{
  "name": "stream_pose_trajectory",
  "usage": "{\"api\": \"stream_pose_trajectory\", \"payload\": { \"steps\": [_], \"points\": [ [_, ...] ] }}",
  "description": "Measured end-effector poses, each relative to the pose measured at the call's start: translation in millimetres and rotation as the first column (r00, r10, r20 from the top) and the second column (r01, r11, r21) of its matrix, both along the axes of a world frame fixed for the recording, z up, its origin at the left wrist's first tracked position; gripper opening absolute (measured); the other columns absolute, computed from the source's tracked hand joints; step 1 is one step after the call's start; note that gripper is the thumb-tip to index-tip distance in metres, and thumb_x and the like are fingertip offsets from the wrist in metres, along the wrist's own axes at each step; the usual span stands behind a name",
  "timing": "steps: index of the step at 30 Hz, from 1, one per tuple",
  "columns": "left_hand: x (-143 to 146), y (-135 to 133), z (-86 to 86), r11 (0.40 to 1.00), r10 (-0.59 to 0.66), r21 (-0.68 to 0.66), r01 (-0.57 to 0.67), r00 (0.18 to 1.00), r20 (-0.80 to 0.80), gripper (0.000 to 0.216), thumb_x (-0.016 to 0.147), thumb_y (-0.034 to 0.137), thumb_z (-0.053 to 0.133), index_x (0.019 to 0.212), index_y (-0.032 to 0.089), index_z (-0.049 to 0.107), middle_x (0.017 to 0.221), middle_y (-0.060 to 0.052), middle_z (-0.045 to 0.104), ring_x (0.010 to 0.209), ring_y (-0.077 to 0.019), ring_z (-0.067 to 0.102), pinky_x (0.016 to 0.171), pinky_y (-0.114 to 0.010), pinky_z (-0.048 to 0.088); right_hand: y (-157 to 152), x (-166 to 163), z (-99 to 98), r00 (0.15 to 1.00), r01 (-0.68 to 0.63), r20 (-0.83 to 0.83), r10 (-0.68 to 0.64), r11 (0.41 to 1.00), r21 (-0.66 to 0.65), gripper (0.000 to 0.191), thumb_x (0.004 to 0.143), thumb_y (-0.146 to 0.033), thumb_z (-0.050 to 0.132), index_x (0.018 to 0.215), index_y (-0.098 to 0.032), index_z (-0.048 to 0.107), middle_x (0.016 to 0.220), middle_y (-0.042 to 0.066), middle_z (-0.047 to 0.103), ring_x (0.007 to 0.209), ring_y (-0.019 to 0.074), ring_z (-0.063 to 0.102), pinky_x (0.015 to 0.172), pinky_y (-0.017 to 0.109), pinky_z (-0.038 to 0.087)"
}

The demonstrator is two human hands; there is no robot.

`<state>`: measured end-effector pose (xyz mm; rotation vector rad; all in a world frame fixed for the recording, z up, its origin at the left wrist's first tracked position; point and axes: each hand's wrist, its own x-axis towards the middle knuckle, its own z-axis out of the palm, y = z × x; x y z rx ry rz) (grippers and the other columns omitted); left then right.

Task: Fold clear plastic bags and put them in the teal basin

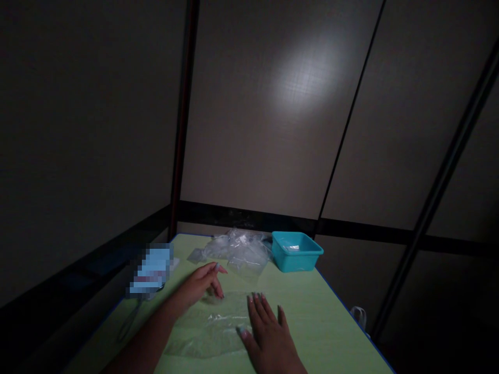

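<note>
A clear plastic bag (212,332) lies spread on the green table (331,332). My right hand (268,335) rests flat on the bag's right edge, fingers stretched out and thumb apart. Over the bag's far left part is my left hand (208,283), its fingers bent and spread; I see nothing held in it. Whether its fingertips touch the plastic I cannot tell. Beyond both hands sits a crumpled pile of clear plastic bags (239,249).
A turquoise plastic basket (298,259) stands at the table's far right edge, with something clear and shiny inside. At the left edge is a blurred-out screen (152,270) with a cord loop (130,322) below it. Dark panelled walls (257,130) rise behind.
</note>
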<state>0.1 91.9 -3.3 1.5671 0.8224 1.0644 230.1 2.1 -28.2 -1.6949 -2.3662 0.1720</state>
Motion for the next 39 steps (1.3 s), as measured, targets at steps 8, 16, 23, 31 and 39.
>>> {"api": "stream_pose_trajectory", "payload": {
  "steps": [8,16,23,31,39],
  "points": [
    [2.6,-9.9,8.4,0.914,0.297,0.346,-0.215,0.932,-0.206,0.039,0.082,0.053,0.039,0.086,0.018,0.057,0.08,-0.005,0.065,0.079,-0.0189,0.06,0.074,-0.03,0.045,-4.2,-3.3,8.7,1.0,-0.007,0.025,0.007,1.0,-0.007,0.062,0.085,-0.061,0.014,0.139,-0.03,0.01,0.144,-0.002,0.008,0.133,0.0242,0.006,0.104,0.057,0.006],
    [19.9,-43.6,-2.1,0.874,0.159,0.389,0.292,0.585,-0.795,0.074,0.077,0.061,0.045,0.138,0.028,0.019,0.146,-0.004,0.019,0.133,-0.0239,0.015,0.107,-0.049,0.008,2.1,6.6,19.4,0.996,0.086,0.028,-0.089,0.991,0.1,0.057,0.087,-0.058,0.014,0.138,-0.035,0.004,0.144,-0.003,0.003,0.132,0.0265,0.002,0.099,0.064,-0.003],
    [26.3,-47.5,-3.9,0.891,0.104,0.291,0.348,0.467,-0.878,0.092,0.072,0.068,0.043,0.14,0.02,0.004,0.146,-0.008,0.005,0.134,-0.0238,0.007,0.106,-0.051,0.002,15.3,-2.4,31.2,0.995,-0.074,0.069,0.074,0.997,0.002,0.064,0.086,-0.06,0.013,0.14,-0.025,0.006,0.145,0.002,0.004,0.133,0.0237,0.006,0.103,0.057,-0.002],
    [26.7,-49.0,-4.9,0.886,0.115,0.303,0.351,0.467,-0.877,0.089,0.073,0.07,0.038,0.139,0.022,0.004,0.146,-0.007,0.004,0.134,-0.0243,0.007,0.105,-0.054,0.0,18.3,0.2,20.3,0.997,-0.036,0.073,0.037,0.999,-0.016,0.07,0.084,-0.064,0.014,0.14,-0.023,0.007,0.145,0.006,0.009,0.133,0.0235,0.008,0.104,0.056,0.003],
    [26.9,-48.0,-2.6,0.864,0.218,0.401,0.304,0.493,-0.843,0.082,0.074,0.067,0.04,0.139,0.025,0.012,0.145,-0.007,0.014,0.133,-0.0253,0.014,0.106,-0.051,0.002,22.9,6.4,11.5,0.998,-0.017,0.055,0.018,1.0,-0.012,0.071,0.084,-0.063,0.02,0.141,-0.023,0.008,0.146,0.005,0.01,0.134,0.0214,0.008,0.104,0.052,0.0]
  ]
}}
